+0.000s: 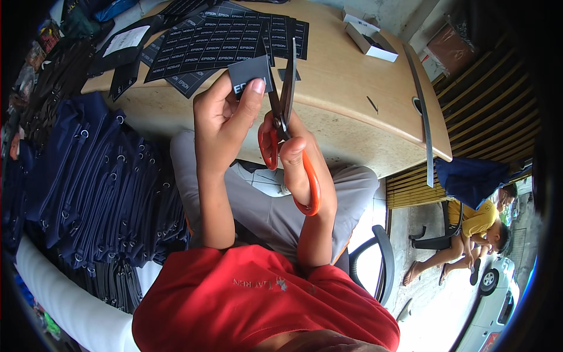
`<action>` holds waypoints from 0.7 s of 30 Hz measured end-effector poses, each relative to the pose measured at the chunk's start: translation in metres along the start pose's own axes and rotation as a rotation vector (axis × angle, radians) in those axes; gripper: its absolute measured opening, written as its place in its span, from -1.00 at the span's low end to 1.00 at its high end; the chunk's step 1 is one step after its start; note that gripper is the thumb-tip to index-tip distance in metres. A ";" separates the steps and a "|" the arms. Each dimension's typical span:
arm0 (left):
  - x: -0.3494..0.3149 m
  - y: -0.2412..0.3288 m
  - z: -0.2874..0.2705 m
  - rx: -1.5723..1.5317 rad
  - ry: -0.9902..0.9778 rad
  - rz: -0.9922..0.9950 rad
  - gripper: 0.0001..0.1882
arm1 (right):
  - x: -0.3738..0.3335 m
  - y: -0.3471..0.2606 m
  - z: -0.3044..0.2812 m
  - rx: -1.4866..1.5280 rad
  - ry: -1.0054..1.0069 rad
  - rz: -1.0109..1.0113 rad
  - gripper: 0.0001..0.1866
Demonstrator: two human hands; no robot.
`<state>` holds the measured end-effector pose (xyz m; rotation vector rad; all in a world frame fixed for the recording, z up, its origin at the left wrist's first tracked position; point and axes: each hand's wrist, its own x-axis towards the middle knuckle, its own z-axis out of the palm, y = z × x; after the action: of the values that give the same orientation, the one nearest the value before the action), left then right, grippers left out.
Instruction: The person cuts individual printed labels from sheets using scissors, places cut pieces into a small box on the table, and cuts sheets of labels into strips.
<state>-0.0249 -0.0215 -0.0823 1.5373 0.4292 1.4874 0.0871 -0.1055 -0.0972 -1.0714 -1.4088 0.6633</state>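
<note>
While left fingers [251, 101] pinch the dark label [245, 70] near the counter [346, 82] | right fingers [295, 161] hold parted scissors [282, 120] beside it | step seems trimming | next cut would ask steady label

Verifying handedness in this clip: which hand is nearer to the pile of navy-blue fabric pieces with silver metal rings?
Left. The left hand, pinching a dark-grey rectangular label, is right of the pile; the right hand, holding orange-handled metal scissors, is farther right.

Left grip [229, 114] pinching — right grip [295, 157] (curled)
</note>
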 end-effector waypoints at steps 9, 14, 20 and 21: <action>-0.001 0.001 -0.002 0.012 -0.028 -0.006 -0.85 | -0.002 -0.004 0.002 -0.046 -0.026 0.059 -0.30; -0.001 0.001 -0.003 0.030 -0.044 0.007 -0.87 | -0.002 -0.005 0.004 -0.078 -0.019 0.085 -0.33; -0.001 0.001 -0.004 0.008 -0.053 -0.008 -0.86 | -0.002 -0.007 0.006 -0.069 -0.001 0.124 -0.35; 0.000 0.002 -0.003 0.006 -0.050 -0.008 -0.86 | -0.002 -0.006 0.007 -0.070 -0.001 0.125 -0.35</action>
<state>-0.0285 -0.0214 -0.0815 1.5721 0.4107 1.4396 0.0790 -0.1084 -0.0932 -1.2214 -1.3829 0.7089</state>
